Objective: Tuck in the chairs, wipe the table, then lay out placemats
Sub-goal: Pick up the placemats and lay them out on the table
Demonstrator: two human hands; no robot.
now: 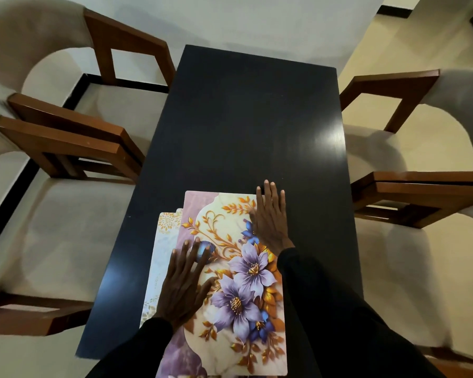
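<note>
Left hand (185, 282) lies flat, fingers straight and spread, on the top placemat (230, 268). Right hand (271, 216) lies flat on that mat's far right corner, fingertips reaching onto the dark table (243, 118). The mat sits at the table's near end, its long axis running away from the person. A second placemat (163, 249) peeks out on the left, mostly covered. Black sleeves (325, 309) and the frame edge hide the near ends.

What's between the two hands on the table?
Only the top floral placemat. The left hand and right hand both lie flat on it, with nothing else between them, as the head view shows.
</note>
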